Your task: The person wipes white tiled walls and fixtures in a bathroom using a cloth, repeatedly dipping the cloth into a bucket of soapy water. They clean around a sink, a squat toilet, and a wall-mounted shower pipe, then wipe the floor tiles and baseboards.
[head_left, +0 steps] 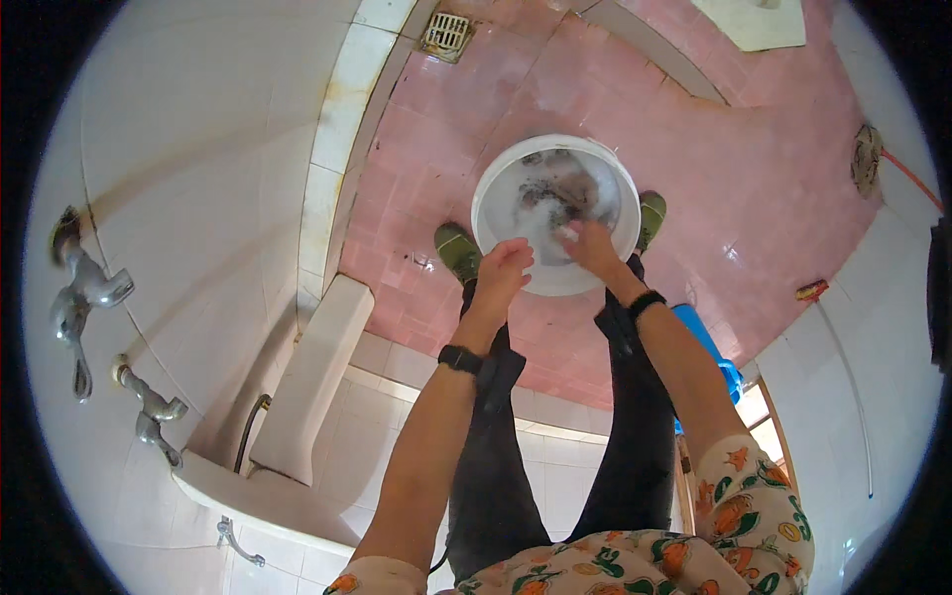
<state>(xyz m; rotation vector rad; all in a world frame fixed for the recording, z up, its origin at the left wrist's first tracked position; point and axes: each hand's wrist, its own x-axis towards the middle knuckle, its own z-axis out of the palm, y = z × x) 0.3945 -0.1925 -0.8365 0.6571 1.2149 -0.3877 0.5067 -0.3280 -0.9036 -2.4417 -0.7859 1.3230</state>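
Observation:
A round white bucket [480, 198] stands on the pink floor between my feet. Soapy water [526, 230] with white foam fills much of it, and a dark, soaked mass that looks like cloth [573, 190] lies in it. My left hand [506, 264] is over the near left rim, its fingers loosely bent and nothing seen in them. Over the near right part of the water is my right hand [592, 248], fingers pointing down toward the foam beside the dark mass. Its fingertips are slightly blurred, and no held thing shows. Whether they touch the water I cannot tell.
Metal taps [89, 288] stick out of the left wall above a white basin [248, 501]. A floor drain [446, 36] sits at the far left. Something blue [706, 342] is beside my right leg. A brush-like red thing [811, 291] lies by the right wall. My green shoes [457, 252] flank the bucket.

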